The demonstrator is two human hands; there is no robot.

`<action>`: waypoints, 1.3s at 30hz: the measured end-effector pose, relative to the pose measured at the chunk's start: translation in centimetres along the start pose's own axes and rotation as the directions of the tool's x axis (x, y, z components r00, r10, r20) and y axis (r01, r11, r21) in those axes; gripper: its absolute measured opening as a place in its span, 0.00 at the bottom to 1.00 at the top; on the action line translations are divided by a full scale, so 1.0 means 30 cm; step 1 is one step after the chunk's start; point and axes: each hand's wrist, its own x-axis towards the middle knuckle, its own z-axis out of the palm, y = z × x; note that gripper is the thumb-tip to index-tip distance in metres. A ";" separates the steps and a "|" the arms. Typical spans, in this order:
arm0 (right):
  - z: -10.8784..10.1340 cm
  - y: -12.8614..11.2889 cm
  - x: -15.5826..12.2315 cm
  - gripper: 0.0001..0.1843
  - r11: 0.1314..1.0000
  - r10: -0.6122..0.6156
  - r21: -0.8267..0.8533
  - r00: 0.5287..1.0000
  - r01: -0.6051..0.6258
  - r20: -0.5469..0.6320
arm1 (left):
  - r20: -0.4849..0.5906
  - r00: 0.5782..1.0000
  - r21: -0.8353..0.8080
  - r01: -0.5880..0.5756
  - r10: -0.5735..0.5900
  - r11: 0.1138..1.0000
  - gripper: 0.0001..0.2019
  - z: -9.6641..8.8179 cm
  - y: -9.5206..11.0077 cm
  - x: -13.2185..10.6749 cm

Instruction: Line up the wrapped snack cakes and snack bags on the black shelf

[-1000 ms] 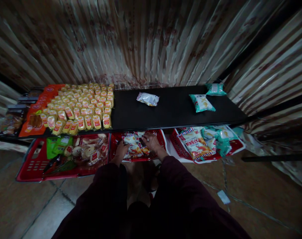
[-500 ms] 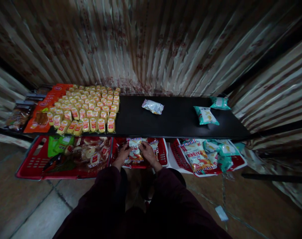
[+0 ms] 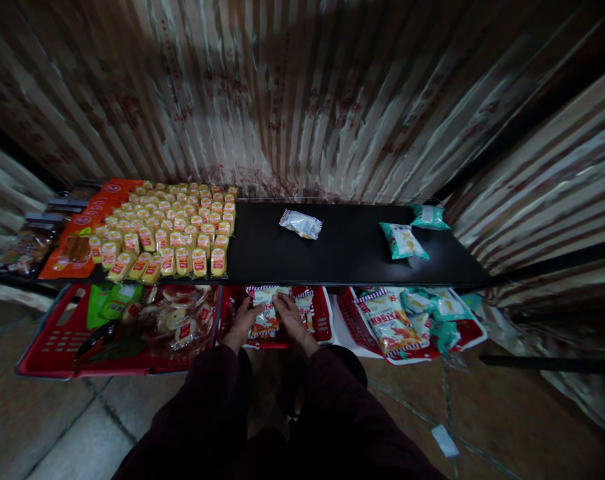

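Observation:
In the middle red basket (image 3: 324, 317), a white snack bag (image 3: 263, 319) with red lettering and a striped edge is between my two hands. My left hand (image 3: 244, 321) is closed on its left side. On the bag's right side my right hand (image 3: 289, 316) grips near the top, with its fingers partly hidden. More striped bags (image 3: 305, 305) lie in that basket behind and beside my right hand. On the black shelf (image 3: 342, 247) above, a single white packet (image 3: 301, 224) lies on its side.
Small yellow wrapped cakes (image 3: 182, 233) stand in rows at the shelf's left, beside orange packs (image 3: 77, 233). Two teal bags (image 3: 405, 241) lie at its right. The left basket (image 3: 47, 343) and right basket (image 3: 345, 320) hold assorted packs. A striped curtain (image 3: 262, 100) hangs behind.
The view has shifted slightly, so the shelf and baskets appear lower. The bag between my hands has turned, and my right hand has moved higher and inward over it.

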 end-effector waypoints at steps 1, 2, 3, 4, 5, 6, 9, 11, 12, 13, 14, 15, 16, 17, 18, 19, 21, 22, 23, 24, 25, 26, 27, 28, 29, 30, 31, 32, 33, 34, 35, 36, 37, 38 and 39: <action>0.004 -0.007 -0.010 0.21 1.000 0.013 0.025 1.000 -0.013 0.012 | -0.002 1.000 0.003 -0.008 0.008 1.000 0.29 0.002 0.000 -0.002; 0.007 -0.012 -0.018 0.22 0.999 0.016 0.044 1.000 -0.017 0.027 | 0.004 1.000 0.002 -0.011 0.011 1.000 0.30 0.003 0.000 -0.004; 0.011 -0.016 -0.026 0.22 0.998 0.013 0.058 0.999 -0.016 0.044 | 0.020 1.000 -0.003 -0.008 0.008 1.000 0.30 0.004 0.000 -0.006; 0.014 -0.019 -0.031 0.21 0.997 0.011 0.071 0.998 -0.015 0.056 | 0.040 0.999 -0.015 -0.001 0.002 1.000 0.31 0.005 -0.001 -0.009; 0.017 -0.019 -0.035 0.21 0.996 0.017 0.088 0.998 -0.022 0.057 | 0.060 0.998 -0.029 0.006 -0.005 1.000 0.32 0.006 0.000 -0.012; 0.021 -0.017 -0.038 0.21 0.993 0.030 0.109 0.998 -0.035 0.048 | 0.077 0.997 -0.041 0.011 -0.008 0.999 0.33 0.006 0.001 -0.017; 0.030 -0.007 -0.041 0.24 0.975 0.090 0.203 0.996 -0.086 -0.007 | 0.092 0.996 -0.056 0.005 0.001 0.998 0.31 0.006 0.012 -0.037; 0.034 -0.003 -0.042 0.26 0.957 0.113 0.273 0.993 -0.101 -0.027 | 0.096 0.995 -0.063 -0.004 0.010 0.998 0.29 0.007 0.022 -0.054; 0.036 -0.003 -0.044 0.26 0.948 0.117 0.302 0.993 -0.102 -0.033 | 0.099 0.995 -0.073 -0.005 0.012 0.997 0.27 0.008 0.027 -0.063; 0.036 -0.004 -0.046 0.26 0.941 0.120 0.322 0.992 -0.101 -0.039 | 0.101 0.995 -0.085 -0.001 0.010 0.996 0.26 0.008 0.032 -0.071; 0.036 -0.007 -0.050 0.26 0.938 0.122 0.332 0.992 -0.100 -0.045 | 0.100 0.995 -0.094 0.005 0.004 0.996 0.25 0.010 0.035 -0.079; 0.036 -0.011 -0.054 0.26 0.938 0.124 0.331 0.991 -0.100 -0.052 | 0.090 0.996 -0.098 0.013 -0.004 0.995 0.25 0.011 0.038 -0.086; 0.035 -0.016 -0.059 0.26 0.941 0.127 0.323 0.990 -0.101 -0.060 | 0.074 0.997 -0.099 0.022 -0.015 0.995 0.24 0.013 0.039 -0.092; 0.035 -0.021 -0.065 0.25 0.943 0.131 0.316 0.989 -0.103 -0.069 | 0.056 0.998 -0.098 0.031 -0.025 0.995 0.24 0.016 0.039 -0.097; 0.034 -0.025 -0.071 0.25 0.942 0.136 0.319 0.988 -0.106 -0.074 | 0.038 0.999 -0.098 0.035 -0.031 0.995 0.24 0.019 0.038 -0.100; 0.034 -0.030 -0.077 0.24 0.937 0.144 0.331 0.987 -0.111 -0.076 | 0.025 0.999 -0.102 0.035 -0.032 0.994 0.24 0.022 0.036 -0.102; 0.036 -0.038 -0.087 0.24 0.922 0.159 0.369 0.983 -0.115 -0.091 | 0.009 1.000 -0.120 0.024 -0.023 0.992 0.24 0.029 0.030 -0.103; 0.037 -0.042 -0.092 0.23 0.916 0.165 0.386 0.980 -0.111 -0.108 | 0.007 1.000 -0.130 0.014 -0.014 0.991 0.24 0.032 0.028 -0.103; 0.037 -0.046 -0.095 0.23 0.912 0.168 0.396 0.977 -0.103 -0.133 | 0.007 1.000 -0.140 0.004 -0.003 0.990 0.23 0.035 0.025 -0.103; 0.038 -0.049 -0.098 0.23 0.912 0.170 0.400 0.972 -0.094 -0.160 | 0.011 1.000 -0.150 -0.003 0.005 0.989 0.23 0.036 0.024 -0.103; 0.038 -0.053 -0.099 0.23 0.913 0.171 0.399 0.967 -0.083 -0.190 | 0.024 1.000 -0.163 -0.006 0.010 0.987 0.23 0.035 0.023 -0.104; 0.037 -0.056 -0.100 0.23 0.915 0.170 0.396 0.961 -0.072 -0.219 | 0.044 0.999 -0.179 -0.004 0.012 0.984 0.23 0.034 0.022 -0.106; 0.037 -0.060 -0.100 0.23 0.917 0.170 0.394 0.954 -0.062 -0.247 | 0.068 0.998 -0.194 0.006 0.008 0.981 0.23 0.031 0.023 -0.110; 0.035 -0.063 -0.098 0.23 0.918 0.169 0.393 0.947 -0.051 -0.272 | 0.100 0.995 -0.205 0.021 0.000 0.979 0.24 0.027 0.024 -0.114; 0.034 -0.067 -0.096 0.23 0.916 0.169 0.399 0.940 -0.039 -0.296 | 0.136 0.991 -0.210 0.037 -0.008 0.977 0.24 0.023 0.026 -0.121; 0.032 -0.071 -0.094 0.23 0.911 0.169 0.411 0.933 -0.025 -0.318 | 0.168 0.986 -0.211 0.049 -0.013 0.976 0.24 0.018 0.028 -0.128; 0.031 -0.075 -0.091 0.23 0.903 0.171 0.429 0.925 -0.009 -0.340 | 0.195 0.981 -0.207 0.056 -0.015 0.977 0.24 0.013 0.030 -0.136; 0.030 -0.078 -0.088 0.23 0.894 0.173 0.448 0.918 0.006 -0.357 | 0.212 0.977 -0.199 0.057 -0.014 0.978 0.24 0.009 0.032 -0.144; 0.029 -0.081 -0.085 0.23 0.884 0.176 0.466 0.913 0.018 -0.369 | 0.224 0.974 -0.191 0.051 -0.007 0.980 0.24 0.006 0.034 -0.152; 0.029 -0.084 -0.083 0.23 0.876 0.180 0.482 0.910 0.025 -0.374 | 0.229 0.974 -0.182 0.040 0.002 0.982 0.25 0.003 0.035 -0.158; 0.029 -0.086 -0.081 0.23 0.870 0.182 0.492 0.909 0.028 -0.374 | 0.225 0.974 -0.175 0.028 0.012 0.984 0.26 0.001 0.035 -0.164; 0.029 -0.087 -0.079 0.23 0.867 0.183 0.497 0.910 0.028 -0.372 | 0.223 0.975 -0.166 0.018 0.019 0.986 0.27 0.000 0.035 -0.168; 0.029 -0.088 -0.079 0.23 0.867 0.185 0.497 0.912 0.024 -0.366 | 0.219 0.975 -0.158 0.011 0.024 0.987 0.27 -0.002 0.035 -0.170; 0.030 -0.089 -0.080 0.23 0.868 0.186 0.496 0.915 0.018 -0.359 | 0.213 0.977 -0.152 0.008 0.025 0.988 0.27 -0.004 0.034 -0.171; 0.030 -0.090 -0.082 0.23 0.870 0.186 0.493 0.915 0.016 -0.358 | 0.207 0.978 -0.148 0.009 0.022 0.989 0.27 -0.006 0.033 -0.171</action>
